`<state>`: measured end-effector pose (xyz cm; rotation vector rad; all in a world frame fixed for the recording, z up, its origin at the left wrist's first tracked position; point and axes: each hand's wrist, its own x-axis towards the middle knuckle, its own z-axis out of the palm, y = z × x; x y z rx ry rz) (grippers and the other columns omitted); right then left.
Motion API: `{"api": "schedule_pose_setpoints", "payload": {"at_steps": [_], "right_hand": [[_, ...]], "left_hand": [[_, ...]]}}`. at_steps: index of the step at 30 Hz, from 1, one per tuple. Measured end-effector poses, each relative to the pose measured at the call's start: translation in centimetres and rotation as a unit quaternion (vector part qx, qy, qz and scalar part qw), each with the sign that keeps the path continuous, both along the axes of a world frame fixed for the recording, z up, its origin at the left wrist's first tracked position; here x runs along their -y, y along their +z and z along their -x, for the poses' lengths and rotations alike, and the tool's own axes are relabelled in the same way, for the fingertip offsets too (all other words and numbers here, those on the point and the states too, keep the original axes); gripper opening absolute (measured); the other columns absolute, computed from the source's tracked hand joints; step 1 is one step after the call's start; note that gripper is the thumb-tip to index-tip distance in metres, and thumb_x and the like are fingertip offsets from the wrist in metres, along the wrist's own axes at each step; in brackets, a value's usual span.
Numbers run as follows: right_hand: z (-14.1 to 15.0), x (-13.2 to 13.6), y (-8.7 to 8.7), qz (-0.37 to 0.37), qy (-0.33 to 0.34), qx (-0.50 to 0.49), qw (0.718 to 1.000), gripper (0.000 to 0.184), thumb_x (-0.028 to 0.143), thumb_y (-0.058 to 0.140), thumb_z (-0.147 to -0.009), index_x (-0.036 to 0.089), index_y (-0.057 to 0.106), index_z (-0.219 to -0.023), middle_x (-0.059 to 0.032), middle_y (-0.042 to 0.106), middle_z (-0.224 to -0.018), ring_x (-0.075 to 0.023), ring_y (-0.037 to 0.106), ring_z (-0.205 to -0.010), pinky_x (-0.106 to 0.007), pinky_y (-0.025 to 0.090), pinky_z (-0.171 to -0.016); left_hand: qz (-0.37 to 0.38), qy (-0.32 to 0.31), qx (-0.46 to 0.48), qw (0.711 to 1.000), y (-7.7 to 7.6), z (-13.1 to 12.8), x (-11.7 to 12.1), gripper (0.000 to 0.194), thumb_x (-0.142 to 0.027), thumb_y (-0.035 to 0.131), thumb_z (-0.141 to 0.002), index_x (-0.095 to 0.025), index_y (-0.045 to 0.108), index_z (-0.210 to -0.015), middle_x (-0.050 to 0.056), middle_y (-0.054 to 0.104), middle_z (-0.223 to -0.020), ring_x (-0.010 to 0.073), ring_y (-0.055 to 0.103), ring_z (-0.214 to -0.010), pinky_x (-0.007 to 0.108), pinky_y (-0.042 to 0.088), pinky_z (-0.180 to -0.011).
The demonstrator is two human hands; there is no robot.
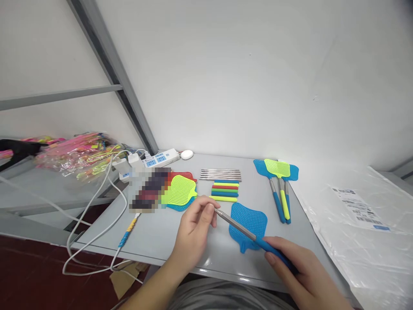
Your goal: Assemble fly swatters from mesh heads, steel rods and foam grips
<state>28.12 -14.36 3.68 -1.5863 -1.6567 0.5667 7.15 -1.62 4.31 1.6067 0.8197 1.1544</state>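
Note:
My right hand (300,269) is wrapped round the blue grip of a fly swatter handle (238,227), whose silver rod slants up to the left. At the rod's tip, my left hand (196,226) is closed with thumb and fingers pinching the end. Beneath the rod lies a blue perforated swatter head (248,219), flat on the grey table and separate from it. Behind my hands, several silver rods (220,174) rest in a row, with several coloured grips (225,190) in front of them. A yellow-green swatter head (183,189) tops a small pile to the left.
Three whole fly swatters (281,189) lie at the right, beside white plastic packaging (358,228). A power strip (161,159) with cables (111,224) and a white oval object (186,154) sit at the back left. A blurred patch (150,189) covers something there. Bagged colourful items (84,155) fill the left shelf.

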Motion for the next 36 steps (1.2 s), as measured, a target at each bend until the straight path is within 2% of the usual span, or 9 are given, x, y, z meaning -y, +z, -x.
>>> {"api": "schedule_pose_setpoints", "payload": {"at_steps": [4,7,9,12,14,18,22,27,36], "right_hand": [[-1.9,1.3,0.0,0.000,-0.084,-0.031,0.996,0.025,0.039,0.066,-0.084,0.028,0.069,-0.106,0.0002,0.070,-0.073,-0.0163,0.066,-0.062,-0.022,0.052,-0.055],[-3.3,1.4,1.2,0.032,-0.196,-0.110,0.974,0.027,0.046,0.074,-0.075,0.026,0.069,-0.093,0.0007,0.063,-0.061,-0.0160,0.057,-0.052,-0.024,0.045,-0.046],[-3.8,0.5,2.1,0.045,-0.235,-0.173,0.955,0.028,0.049,0.074,-0.075,0.025,0.068,-0.085,0.0004,0.059,-0.056,-0.0151,0.051,-0.047,-0.025,0.040,-0.042],[-3.4,-2.0,3.8,-0.025,-0.190,-0.239,0.952,0.027,0.051,0.067,-0.082,0.024,0.068,-0.086,-0.0004,0.058,-0.060,-0.0156,0.051,-0.053,-0.028,0.044,-0.050],[-2.0,-4.1,5.0,-0.081,-0.150,-0.221,0.960,0.026,0.049,0.058,-0.090,0.025,0.068,-0.089,-0.0027,0.064,-0.082,-0.0166,0.058,-0.071,-0.029,0.048,-0.066],[2.5,-8.3,7.3,-0.125,-0.029,-0.254,0.959,0.028,0.044,0.046,-0.098,0.024,0.061,-0.085,-0.0003,0.061,-0.085,-0.0149,0.058,-0.082,-0.028,0.047,-0.077],[6.9,-10.9,7.7,-0.108,0.070,-0.375,0.918,0.036,0.047,0.046,-0.097,0.022,0.046,-0.071,0.0043,0.051,-0.064,-0.0114,0.053,-0.063,-0.026,0.045,-0.067],[9.3,-12.3,6.9,-0.066,0.046,-0.426,0.901,0.046,0.051,0.056,-0.090,0.022,0.037,-0.060,0.0090,0.031,-0.050,-0.0088,0.032,-0.049,-0.025,0.039,-0.058],[9.8,-12.7,5.6,-0.073,0.033,-0.380,0.922,0.049,0.050,0.054,-0.091,0.023,0.032,-0.057,0.0082,0.026,-0.051,-0.0105,0.025,-0.053,-0.027,0.036,-0.062]], "left_hand": [[-0.164,-0.101,-0.192,0.962,0.7,1.3,-0.7,0.020,-0.029,0.048,-0.098,-0.020,0.059,-0.084,0.002,0.055,-0.082,0.0148,0.051,-0.078,0.028,0.040,-0.072],[-0.213,-0.180,-0.294,0.915,0.5,1.8,-1.3,0.023,-0.028,0.045,-0.099,-0.020,0.062,-0.086,0.004,0.057,-0.086,0.0165,0.053,-0.083,0.029,0.041,-0.075],[-0.239,-0.188,-0.332,0.893,-0.2,1.6,-1.5,0.025,-0.028,0.044,-0.100,-0.020,0.064,-0.089,0.005,0.059,-0.089,0.0174,0.053,-0.085,0.030,0.041,-0.077],[-0.278,-0.168,-0.364,0.873,-1.5,0.8,-1.4,0.024,-0.031,0.046,-0.099,-0.021,0.067,-0.091,0.005,0.059,-0.093,0.0187,0.052,-0.087,0.032,0.040,-0.078],[-0.294,-0.153,-0.377,0.865,-2.1,0.3,-1.2,0.024,-0.033,0.048,-0.099,-0.021,0.068,-0.092,0.005,0.060,-0.094,0.0189,0.051,-0.087,0.033,0.039,-0.078],[-0.297,-0.127,-0.385,0.864,-2.0,0.2,-1.2,0.024,-0.033,0.048,-0.098,-0.021,0.068,-0.091,0.005,0.061,-0.094,0.0185,0.052,-0.087,0.034,0.038,-0.079],[-0.281,-0.101,-0.371,0.879,-1.8,1.0,-1.7,0.022,-0.030,0.050,-0.097,-0.020,0.069,-0.092,0.005,0.063,-0.096,0.0197,0.055,-0.091,0.034,0.038,-0.081],[-0.245,-0.090,-0.338,0.904,-2.6,1.4,-2.2,0.018,-0.030,0.056,-0.093,-0.021,0.071,-0.092,0.006,0.065,-0.094,0.0211,0.059,-0.090,0.032,0.043,-0.078],[-0.224,-0.090,-0.307,0.920,-3.2,1.2,-2.2,0.018,-0.034,0.059,-0.091,-0.022,0.073,-0.088,0.006,0.068,-0.088,0.0225,0.060,-0.090,0.034,0.045,-0.081]]}}
